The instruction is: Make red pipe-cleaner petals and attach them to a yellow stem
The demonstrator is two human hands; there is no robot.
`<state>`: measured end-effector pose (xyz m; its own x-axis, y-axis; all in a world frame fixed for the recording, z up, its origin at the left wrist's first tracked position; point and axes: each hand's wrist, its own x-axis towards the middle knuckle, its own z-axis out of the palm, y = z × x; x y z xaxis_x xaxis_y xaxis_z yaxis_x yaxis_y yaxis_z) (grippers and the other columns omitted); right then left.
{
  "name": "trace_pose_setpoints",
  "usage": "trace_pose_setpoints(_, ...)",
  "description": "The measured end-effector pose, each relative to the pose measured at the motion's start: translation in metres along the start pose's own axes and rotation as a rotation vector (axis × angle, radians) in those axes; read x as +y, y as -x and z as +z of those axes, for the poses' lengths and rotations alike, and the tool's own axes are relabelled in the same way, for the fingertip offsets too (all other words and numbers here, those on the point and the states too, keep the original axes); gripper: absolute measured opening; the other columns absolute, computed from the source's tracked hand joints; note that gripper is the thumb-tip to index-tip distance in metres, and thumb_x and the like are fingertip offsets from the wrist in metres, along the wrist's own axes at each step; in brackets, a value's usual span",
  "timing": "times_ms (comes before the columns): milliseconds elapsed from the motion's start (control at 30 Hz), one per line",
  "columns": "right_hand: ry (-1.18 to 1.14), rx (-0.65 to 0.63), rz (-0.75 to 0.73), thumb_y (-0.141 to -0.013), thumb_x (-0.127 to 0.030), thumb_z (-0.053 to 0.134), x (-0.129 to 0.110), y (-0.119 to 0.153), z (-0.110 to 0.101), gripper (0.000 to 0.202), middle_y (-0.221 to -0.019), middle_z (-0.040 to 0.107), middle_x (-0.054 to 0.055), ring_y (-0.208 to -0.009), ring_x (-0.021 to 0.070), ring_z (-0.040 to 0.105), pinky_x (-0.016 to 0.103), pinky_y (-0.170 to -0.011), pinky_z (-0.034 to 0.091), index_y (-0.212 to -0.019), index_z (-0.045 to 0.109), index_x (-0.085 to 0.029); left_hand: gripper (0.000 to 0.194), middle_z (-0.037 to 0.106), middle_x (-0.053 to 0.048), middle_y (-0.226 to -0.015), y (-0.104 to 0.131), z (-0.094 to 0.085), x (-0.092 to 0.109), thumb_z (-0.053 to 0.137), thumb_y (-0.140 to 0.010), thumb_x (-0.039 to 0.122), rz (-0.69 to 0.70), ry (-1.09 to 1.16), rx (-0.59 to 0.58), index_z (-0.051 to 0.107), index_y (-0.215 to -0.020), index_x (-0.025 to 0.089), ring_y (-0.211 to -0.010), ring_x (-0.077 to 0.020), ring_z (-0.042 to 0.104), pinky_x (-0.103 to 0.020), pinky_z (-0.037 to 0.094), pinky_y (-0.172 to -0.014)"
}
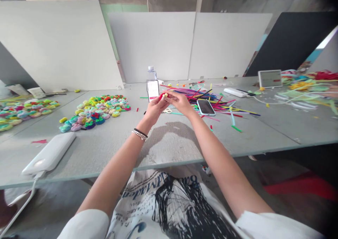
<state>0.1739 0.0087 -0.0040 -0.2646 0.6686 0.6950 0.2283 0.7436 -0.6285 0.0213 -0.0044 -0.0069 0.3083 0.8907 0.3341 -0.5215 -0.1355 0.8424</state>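
Note:
Both hands meet above the middle of the grey table. My left hand [155, 108] has its fingers closed on a small red and yellow fuzzy piece [164, 95]. My right hand [179, 101] pinches the same piece from the other side. Behind the hands a phone with a lit screen [153, 89] stands upright. Scissors [167, 111] lie just beyond and below the hands, partly hidden. Many coloured fuzzy stems [219, 104] are spread to the right, beside a phone lying flat [206, 107].
A heap of fuzzy flowers [99, 110] lies left, with another [25, 113] farther left. A white power bank [50, 153] is near the front-left edge. A bottle [150, 73] stands behind; a tablet [269, 79] and white device [235, 92] are right.

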Motion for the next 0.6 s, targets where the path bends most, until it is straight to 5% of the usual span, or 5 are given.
trace_pose_setpoints(233, 0.121, 0.054, -0.039, -0.082, -0.043, 0.066, 0.0018, 0.0024, 0.0049, 0.043, -0.119, 0.069, 0.005, -0.106, 0.0233, 0.065, 0.036, -0.090, 0.052, -0.121, 0.067, -0.024, 0.020, 0.069, -0.002, -0.078, -0.0007, -0.0008, 0.0006, 0.067, -0.083, 0.036, -0.043, -0.017, 0.126, 0.066, -0.083, 0.015, -0.075, -0.0108, 0.068, -0.030, 0.051, -0.092)
trace_pose_setpoints(600, 0.180, 0.075, -0.101, -0.088, -0.042, 0.058, 0.0018, 0.0038, 0.0096, 0.031, -0.128, 0.064, 0.005, -0.113, 0.0213, 0.061, 0.035, -0.092, 0.051, -0.113, 0.068, -0.025, 0.018, 0.069, -0.002, -0.084, -0.0006, 0.0023, -0.0005, 0.059, -0.090, 0.028, 0.012, -0.068, 0.150, 0.059, -0.104, 0.017, -0.087, -0.0141, 0.070, -0.034, 0.050, -0.096)
